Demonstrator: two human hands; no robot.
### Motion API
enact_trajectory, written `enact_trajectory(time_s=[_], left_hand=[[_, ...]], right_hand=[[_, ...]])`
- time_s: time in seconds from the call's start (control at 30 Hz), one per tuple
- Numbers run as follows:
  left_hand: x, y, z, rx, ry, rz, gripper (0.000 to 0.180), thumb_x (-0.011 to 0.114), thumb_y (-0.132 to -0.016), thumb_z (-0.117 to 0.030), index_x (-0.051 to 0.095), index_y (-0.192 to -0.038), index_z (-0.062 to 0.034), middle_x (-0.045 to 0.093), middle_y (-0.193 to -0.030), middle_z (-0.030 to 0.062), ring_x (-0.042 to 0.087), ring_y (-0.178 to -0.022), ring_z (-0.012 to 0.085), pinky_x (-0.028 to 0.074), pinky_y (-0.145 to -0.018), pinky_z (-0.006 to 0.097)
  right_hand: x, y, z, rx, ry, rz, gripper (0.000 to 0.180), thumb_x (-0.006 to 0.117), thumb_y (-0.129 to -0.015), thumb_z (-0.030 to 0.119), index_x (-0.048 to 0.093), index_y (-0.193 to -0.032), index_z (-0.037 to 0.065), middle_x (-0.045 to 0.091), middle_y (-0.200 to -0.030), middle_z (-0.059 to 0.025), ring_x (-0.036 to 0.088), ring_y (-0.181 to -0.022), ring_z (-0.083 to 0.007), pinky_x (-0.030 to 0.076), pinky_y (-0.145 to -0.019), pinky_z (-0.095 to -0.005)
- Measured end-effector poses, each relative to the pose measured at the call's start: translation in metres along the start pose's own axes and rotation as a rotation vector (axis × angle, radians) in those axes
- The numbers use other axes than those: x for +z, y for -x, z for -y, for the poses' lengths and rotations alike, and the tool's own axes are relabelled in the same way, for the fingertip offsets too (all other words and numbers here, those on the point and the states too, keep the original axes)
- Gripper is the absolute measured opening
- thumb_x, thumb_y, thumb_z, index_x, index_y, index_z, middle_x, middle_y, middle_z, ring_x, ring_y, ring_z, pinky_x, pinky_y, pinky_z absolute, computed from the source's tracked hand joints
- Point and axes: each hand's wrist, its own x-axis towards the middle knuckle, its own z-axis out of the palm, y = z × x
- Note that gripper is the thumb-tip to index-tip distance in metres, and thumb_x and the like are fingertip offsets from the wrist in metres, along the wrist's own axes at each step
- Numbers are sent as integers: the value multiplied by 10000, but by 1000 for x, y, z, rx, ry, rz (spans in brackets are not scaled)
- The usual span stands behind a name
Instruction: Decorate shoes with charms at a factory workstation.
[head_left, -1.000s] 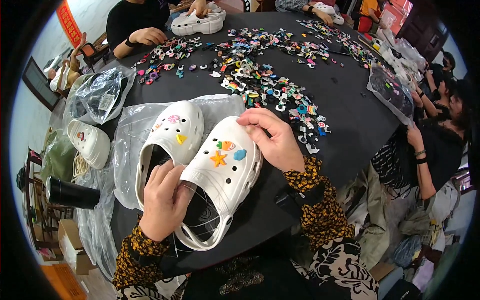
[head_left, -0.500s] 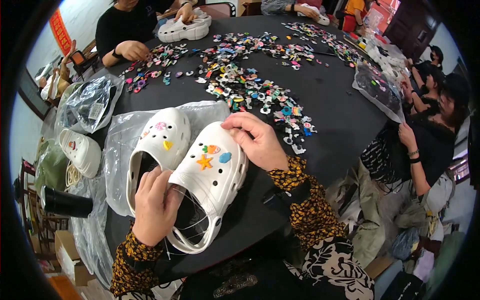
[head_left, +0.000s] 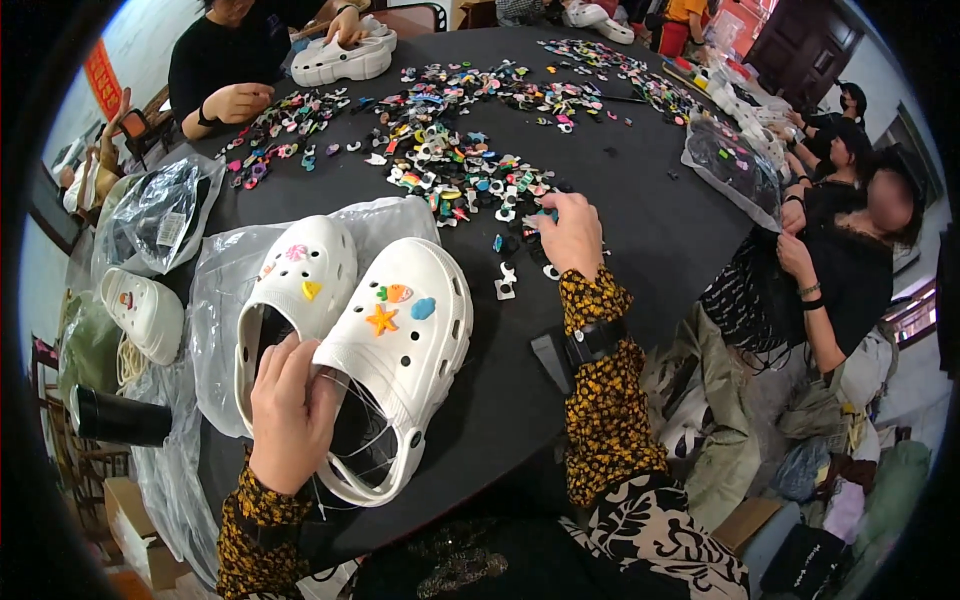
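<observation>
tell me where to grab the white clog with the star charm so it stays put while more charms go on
Grip the white clog at the rim of its foot opening, coming from the heel side nearest the person. The toe top with the star charm is rounded, studded with holes and should stay free; the opening gives an edge for fingers to hook. The left hand already rests there, while the right hand reaches the loose charms.

**White clogs and loose charms**

The white clog (head_left: pixel 400 345) lies lower centre, toe up-frame, bearing an orange star, a fish and a blue charm. A second white clog (head_left: pixel 300 280) sits touching it at left. Colourful charms (head_left: pixel 470 180) scatter across upper centre.
</observation>
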Motion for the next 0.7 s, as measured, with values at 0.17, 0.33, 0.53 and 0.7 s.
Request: enact_trajectory(time_s=[0.17, 0.33, 0.53, 0.7], left_hand=[[-1, -1, 0, -6, 27, -26, 308, 602, -754, 7, 567, -1057, 53, 586, -1019, 222, 553, -898, 391, 465, -783, 428], [-1, -2, -1, 31, 28, -45, 304, 612, -742, 11, 572, -1040, 48, 591, -1011, 213, 561, -888, 385, 473, -772, 421], [-3, 3, 7, 33, 8, -29, 345, 626, -737, -7, 556, -1071, 40, 580, -1036, 212, 560, -925, 383, 469, -802, 430], [-1, 2, -4, 72, -70, -118, 445, 657, -717, -1, 514, -1138, 24, 525, -1127, 211, 515, -1008, 387, 442, -860, 444]], right_hand=[[4, -3, -7, -13, 20, -54, 183, 631, -820, 158, 687, -975, 79, 622, -1019, -147, 564, -996, -342, 450, -879, -429], [-9, -1, 4, -47, -215, -125, 189, 612, -823, 129, 701, -978, 66, 649, -954, -157, 615, -909, -325, 482, -803, -391], [-65, 49, 86, -142, -956, 281, 227, 624, -866, 23, 568, -1082, -17, 636, -838, -40, 575, -750, -73, 468, -687, -227], [-75, 90, 108, -175, -1027, 567, 181, 612, -873, 8, 570, -1048, -14, 644, -842, -48, 592, -778, -74, 486, -700, -226]])
